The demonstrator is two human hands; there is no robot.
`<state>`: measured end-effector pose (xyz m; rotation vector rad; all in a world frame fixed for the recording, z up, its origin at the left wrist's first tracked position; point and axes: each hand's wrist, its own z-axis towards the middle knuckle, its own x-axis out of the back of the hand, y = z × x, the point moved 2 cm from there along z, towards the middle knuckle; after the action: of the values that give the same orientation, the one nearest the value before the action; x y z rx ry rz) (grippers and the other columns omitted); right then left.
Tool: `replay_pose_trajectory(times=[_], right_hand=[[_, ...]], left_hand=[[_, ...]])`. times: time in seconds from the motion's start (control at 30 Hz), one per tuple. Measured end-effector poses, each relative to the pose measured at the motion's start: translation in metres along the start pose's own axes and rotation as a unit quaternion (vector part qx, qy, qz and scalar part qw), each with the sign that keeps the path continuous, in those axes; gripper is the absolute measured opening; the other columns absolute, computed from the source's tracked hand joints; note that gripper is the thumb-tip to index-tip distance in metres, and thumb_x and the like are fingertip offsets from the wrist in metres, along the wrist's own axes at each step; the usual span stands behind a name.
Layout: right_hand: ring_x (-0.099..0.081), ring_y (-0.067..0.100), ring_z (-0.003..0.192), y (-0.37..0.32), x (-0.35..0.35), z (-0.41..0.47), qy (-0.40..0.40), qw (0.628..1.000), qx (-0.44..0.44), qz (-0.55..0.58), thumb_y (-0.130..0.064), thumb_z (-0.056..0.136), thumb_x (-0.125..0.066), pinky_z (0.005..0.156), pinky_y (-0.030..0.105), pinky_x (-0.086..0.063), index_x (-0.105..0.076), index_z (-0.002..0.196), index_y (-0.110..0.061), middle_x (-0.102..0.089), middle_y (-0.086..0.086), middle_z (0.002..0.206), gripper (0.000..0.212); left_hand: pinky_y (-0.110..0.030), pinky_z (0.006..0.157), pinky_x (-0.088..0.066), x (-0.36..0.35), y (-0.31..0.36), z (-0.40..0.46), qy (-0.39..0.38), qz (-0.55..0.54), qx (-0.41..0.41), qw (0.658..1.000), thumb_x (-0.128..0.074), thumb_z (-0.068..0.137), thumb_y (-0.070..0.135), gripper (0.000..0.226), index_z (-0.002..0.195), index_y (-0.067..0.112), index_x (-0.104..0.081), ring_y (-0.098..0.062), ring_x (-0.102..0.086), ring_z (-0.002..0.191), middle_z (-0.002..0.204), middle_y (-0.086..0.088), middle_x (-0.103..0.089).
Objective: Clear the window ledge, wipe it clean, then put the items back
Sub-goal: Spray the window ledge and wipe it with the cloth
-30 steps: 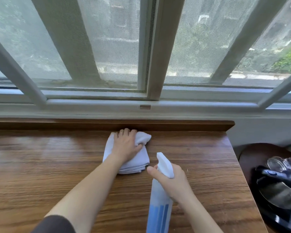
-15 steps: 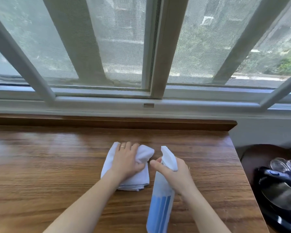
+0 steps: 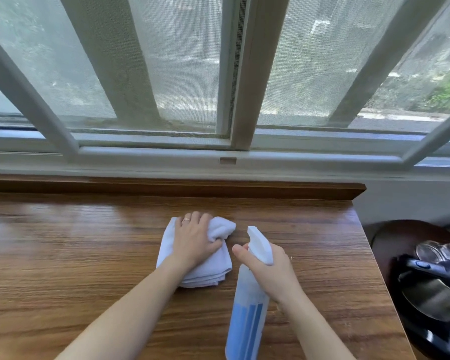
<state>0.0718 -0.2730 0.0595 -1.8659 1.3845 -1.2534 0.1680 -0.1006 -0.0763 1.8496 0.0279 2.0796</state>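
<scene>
- The ledge [image 3: 63, 255], a wooden surface under the window [image 3: 234, 74], is being wiped; no items are seen on it, so the clearing step is judged as done.
- The cloth [image 3: 205, 268] is lying folded on the ledge, near the middle, and it is pressed down by the left hand [image 3: 195, 242], whose thumb is curled around a bunched corner.
- The bottle [image 3: 247, 313] is gripped at its neck by the right hand [image 3: 270, 268], just beside the cloth; the white nozzle is pointed toward the window.
- For a good wipe, the cloth should be kept flat and moved along the wood grain, with even pressure.
- The strip against the raised back edge [image 3: 218, 189] should not be forgotten, because dust is probably collected there.
- Spray is better given in small amounts, so that the wood is not left wet.
- The kettle [image 3: 437, 289] on the stool [image 3: 390, 237] at the right is probably to be returned later.
</scene>
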Motion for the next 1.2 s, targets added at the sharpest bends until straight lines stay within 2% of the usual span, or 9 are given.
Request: replay_pose_trajectory(times=[0.13, 0.2, 0.33, 0.6, 0.73, 0.87, 0.97, 1.07, 1.2], right_hand=[[-0.051, -0.002, 0.055, 0.002, 0.002, 0.002, 0.004, 1.000, -0.010, 0.008, -0.047, 0.084, -0.073, 0.061, 0.025, -0.041, -0.068, 0.075, -0.019, -0.056, -0.013, 0.057, 0.030], [-0.051, -0.002, 0.055, 0.001, 0.003, 0.002, 0.005, 1.000, -0.012, 0.010, -0.049, 0.083, -0.072, 0.062, 0.025, -0.041, -0.068, 0.076, -0.019, -0.056, -0.013, 0.058, 0.031], [-0.053, 0.001, 0.060, 0.000, 0.007, 0.002, 0.008, 1.000, -0.011, 0.012, -0.051, 0.082, -0.072, 0.064, 0.025, -0.043, -0.067, 0.075, -0.021, -0.057, -0.013, 0.058, 0.032], [-0.054, 0.005, 0.062, 0.006, 0.011, -0.006, 0.011, 1.000, -0.008, 0.011, -0.053, 0.082, -0.072, 0.064, 0.028, -0.043, -0.067, 0.077, -0.019, -0.057, -0.012, 0.059, 0.034], [-0.053, 0.007, 0.061, 0.009, 0.011, -0.011, 0.001, 1.000, -0.005, 0.000, -0.053, 0.083, -0.071, 0.063, 0.029, -0.041, -0.067, 0.076, -0.018, -0.056, -0.012, 0.059, 0.035], [-0.045, 0.007, 0.056, 0.011, 0.007, -0.021, -0.011, 1.000, 0.005, -0.012, -0.052, 0.083, -0.070, 0.060, 0.029, -0.036, -0.058, 0.064, -0.023, -0.049, -0.013, 0.055, 0.037], [-0.046, 0.006, 0.056, 0.013, 0.004, -0.026, -0.012, 1.000, 0.013, -0.015, -0.052, 0.084, -0.070, 0.060, 0.028, -0.037, -0.063, 0.068, -0.020, -0.050, -0.013, 0.056, 0.036], [-0.047, 0.009, 0.059, 0.014, 0.001, -0.032, -0.011, 1.000, 0.016, -0.015, -0.054, 0.082, -0.070, 0.062, 0.030, -0.038, -0.065, 0.076, -0.010, -0.050, -0.011, 0.057, 0.044], [-0.050, 0.009, 0.058, 0.017, -0.002, -0.038, -0.017, 1.000, 0.018, -0.008, -0.055, 0.080, -0.072, 0.062, 0.031, -0.041, -0.065, 0.072, -0.015, -0.054, -0.010, 0.056, 0.041]], left_hand=[[-0.046, 0.085, -0.039, 0.002, -0.002, 0.040, -0.070, 0.019, 0.032, 0.997, -0.064, 0.068, 0.053, 0.055, 0.108, 0.016, -0.060, -0.034, -0.055, 0.098, 0.103, -0.009, -0.060], [-0.046, 0.090, -0.036, 0.002, -0.001, 0.057, -0.097, 0.031, 0.052, 0.993, -0.063, 0.074, 0.054, 0.057, 0.115, 0.015, -0.056, -0.035, -0.052, 0.105, 0.111, -0.011, -0.058], [-0.047, 0.093, -0.035, 0.001, 0.000, 0.066, -0.093, 0.048, 0.052, 0.993, -0.059, 0.078, 0.055, 0.056, 0.116, 0.014, -0.055, -0.037, -0.050, 0.105, 0.113, -0.015, -0.058], [-0.044, 0.098, -0.033, 0.009, 0.006, 0.044, -0.120, 0.039, 0.021, 0.992, -0.055, 0.077, 0.056, 0.061, 0.125, 0.019, -0.050, -0.033, -0.049, 0.110, 0.119, -0.009, -0.055], [-0.044, 0.090, -0.038, 0.011, 0.007, 0.003, -0.101, 0.025, -0.003, 0.995, -0.044, 0.065, 0.055, 0.064, 0.112, 0.016, -0.059, -0.034, -0.053, 0.098, 0.107, -0.009, -0.059], [-0.043, 0.080, -0.044, 0.009, 0.007, -0.044, -0.066, 0.008, -0.004, 0.998, -0.046, 0.060, 0.054, 0.058, 0.098, 0.015, -0.063, -0.033, -0.058, 0.084, 0.091, -0.007, -0.061], [-0.041, 0.082, -0.043, 0.011, 0.011, -0.077, -0.050, -0.003, -0.011, 0.999, -0.052, 0.059, 0.054, 0.056, 0.101, 0.018, -0.063, -0.029, -0.058, 0.084, 0.092, -0.003, -0.061], [-0.037, 0.084, -0.035, 0.011, 0.013, -0.104, -0.027, -0.018, -0.021, 0.999, -0.056, 0.059, 0.054, 0.057, 0.104, 0.020, -0.063, -0.027, -0.057, 0.085, 0.093, -0.001, -0.059], [-0.036, 0.083, -0.036, 0.013, 0.013, -0.125, -0.001, -0.017, -0.012, 1.000, -0.057, 0.060, 0.055, 0.058, 0.105, 0.020, -0.063, -0.025, -0.056, 0.084, 0.093, 0.000, -0.060]])
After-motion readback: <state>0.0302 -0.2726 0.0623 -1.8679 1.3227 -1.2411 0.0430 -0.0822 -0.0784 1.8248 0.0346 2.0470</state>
